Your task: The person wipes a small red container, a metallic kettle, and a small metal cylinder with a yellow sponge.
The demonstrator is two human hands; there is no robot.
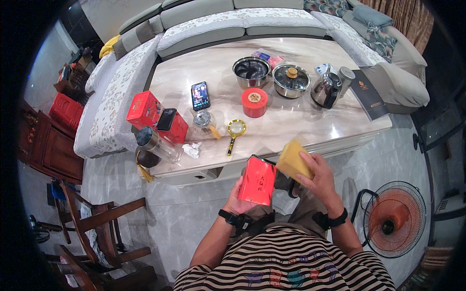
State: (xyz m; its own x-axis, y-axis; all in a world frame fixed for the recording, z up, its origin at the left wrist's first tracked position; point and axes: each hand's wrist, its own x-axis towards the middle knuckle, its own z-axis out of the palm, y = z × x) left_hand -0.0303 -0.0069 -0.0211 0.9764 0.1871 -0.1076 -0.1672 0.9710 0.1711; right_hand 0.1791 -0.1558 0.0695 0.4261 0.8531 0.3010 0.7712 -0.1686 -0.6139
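Note:
My left hand [240,198] holds a red tin [257,181] with dark writing on its front, just in front of the table's near edge. Gripped in my right hand [320,174] is a yellow sponge-like block [294,162], slightly blurred, beside the tin's upper right corner. On the marble-patterned table [305,127] nearby lie a yellow-rimmed magnifying glass [236,132] and a crumpled white tissue [192,150]. A round red container [254,103] stands farther back. Whether the block touches the tin is hard to tell.
Two red tins [142,109], a glass bottle [160,147], a glass teapot [204,122] and a phone [200,96] occupy the table's left. Behind are steel pots [291,85] and a kettle [326,91]. A floor fan [395,218] stands right; wooden chairs [105,232] are left.

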